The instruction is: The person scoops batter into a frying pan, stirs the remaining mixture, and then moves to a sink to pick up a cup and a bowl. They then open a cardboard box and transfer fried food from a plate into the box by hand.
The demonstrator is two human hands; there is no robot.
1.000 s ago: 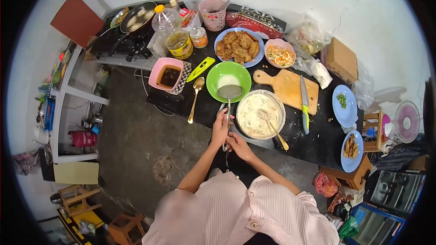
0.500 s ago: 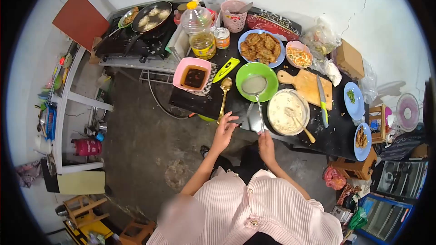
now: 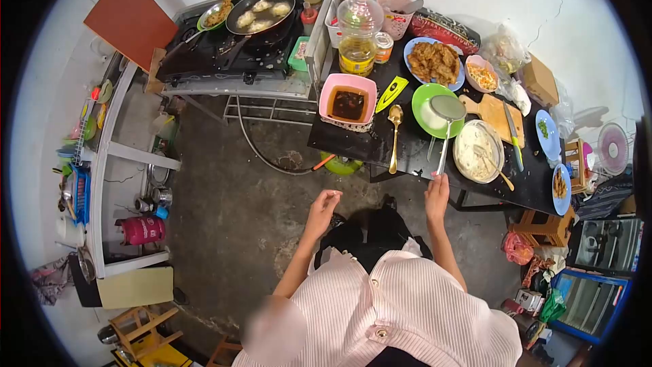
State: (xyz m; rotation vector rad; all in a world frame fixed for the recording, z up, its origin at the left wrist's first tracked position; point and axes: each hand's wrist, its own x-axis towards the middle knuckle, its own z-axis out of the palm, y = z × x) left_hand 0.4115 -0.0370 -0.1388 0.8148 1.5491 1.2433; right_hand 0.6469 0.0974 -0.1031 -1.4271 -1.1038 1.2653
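My right hand (image 3: 437, 196) grips the metal handle of a fine-mesh skimmer (image 3: 446, 108). The skimmer's round head is over a green bowl (image 3: 419, 100) at the table's edge. My left hand (image 3: 323, 209) hangs over the floor in front of the table, holding nothing, its fingers loosely bent. Closest to it on the table lies a gold-coloured spoon (image 3: 394, 137). Right of the skimmer stands a bowl of pale batter (image 3: 468, 156) with a spoon (image 3: 500, 174) in it. A pink bowl of dark sauce (image 3: 322, 97) is at the left end.
Fritters frying in a pan (image 3: 234, 28) sit on the stove (image 3: 204, 68) at the back left. Behind the bowls are an oil bottle (image 3: 358, 30) and a plate of fried pieces (image 3: 410, 47). A knife (image 3: 511, 130) lies on the cutting board (image 3: 490, 114). A hose (image 3: 251, 146) loops beneath.
The view has shifted left, toward the stove. My left hand has drawn back from near the gold spoon, its fingers less spread. The skimmer stays in my right hand over the green bowl.
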